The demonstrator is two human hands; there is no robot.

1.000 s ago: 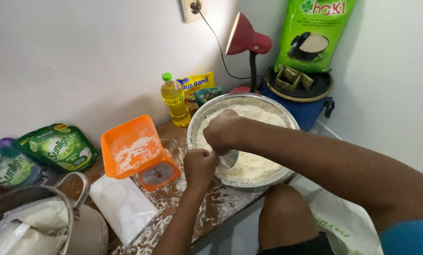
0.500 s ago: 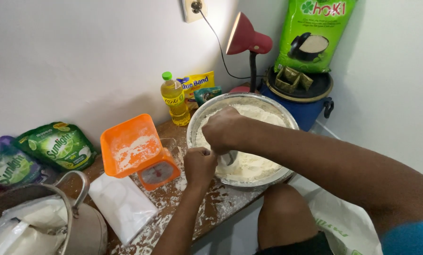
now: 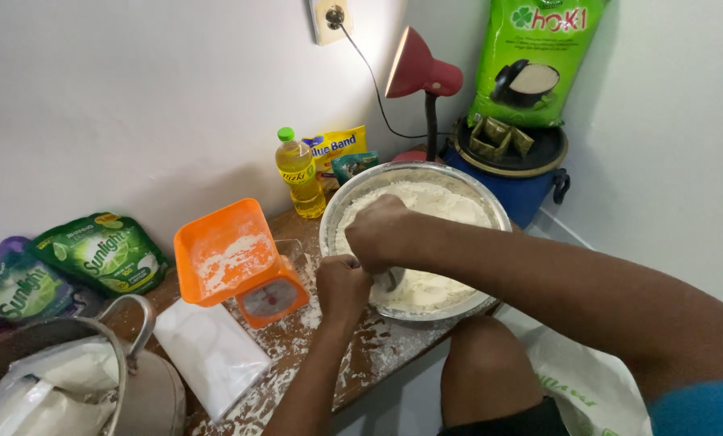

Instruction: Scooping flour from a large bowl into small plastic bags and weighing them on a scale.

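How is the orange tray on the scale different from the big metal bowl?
The orange tray is square plastic; the metal bowl is round and shiny. The tray is smaller and tilted, with only a dusting of flour; the bowl holds a heap, and the right hand is in it. Both hold white flour.

My right hand (image 3: 385, 232) sits closed over the flour (image 3: 442, 242) in the steel bowl (image 3: 498, 214) at the centre of the frame, gripping something I can't make out. My left hand (image 3: 341, 287) is curled at the bowl's near rim, just below the right. Left of them stands an orange scale (image 3: 236, 262), its tray dusted white, with a white bag (image 3: 208, 351) lying below it on the floured table (image 3: 361, 351). An oil bottle (image 3: 299, 172) stands behind the bowl; a red lamp (image 3: 422, 73) rises at top centre.
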